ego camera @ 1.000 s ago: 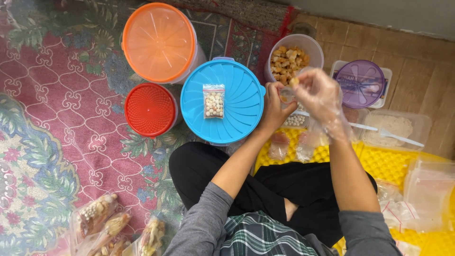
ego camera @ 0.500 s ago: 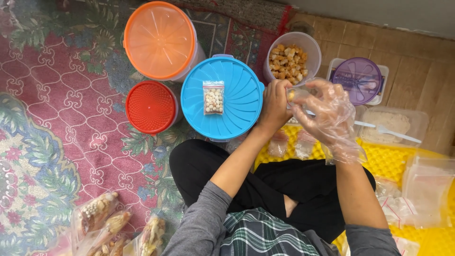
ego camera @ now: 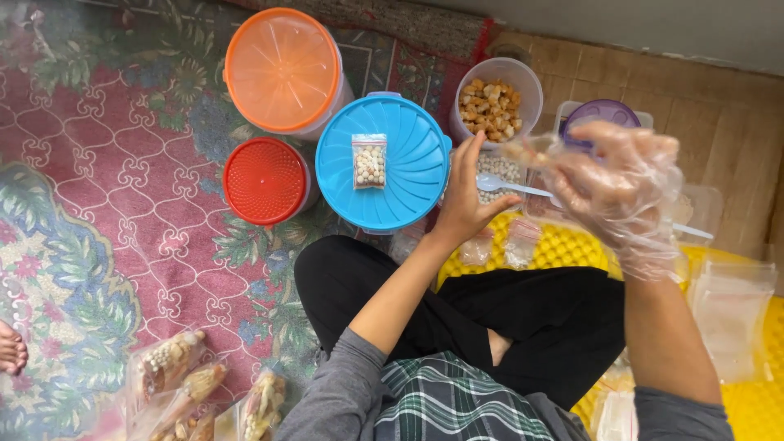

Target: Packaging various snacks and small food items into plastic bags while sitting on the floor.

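My right hand (ego camera: 625,184), in a thin clear plastic glove, is raised over the tubs and pinches a small clear bag (ego camera: 525,153) with a bit of brown snack in it. My left hand (ego camera: 467,202) is bare, with its fingers spread and nothing in it. It hovers between the blue lid (ego camera: 412,192) and a tub of small white balls (ego camera: 500,167) where a white spoon (ego camera: 508,186) lies. Behind that is an open tub of brown crunchy pieces (ego camera: 495,102). A sealed small bag of white balls (ego camera: 369,161) lies on the blue lid.
An orange-lidded tub (ego camera: 283,69) and a red-lidded tub (ego camera: 265,180) stand on the patterned carpet. A purple lid (ego camera: 600,114) sits at the back right. A yellow tray (ego camera: 563,247) holds small bags (ego camera: 519,242) and empty zip bags (ego camera: 731,314). Filled bags (ego camera: 171,367) lie lower left; another person's foot (ego camera: 10,347).
My left hand has let go of the small bag and opened. My gloved right hand has risen and moved right, carrying the bag away.
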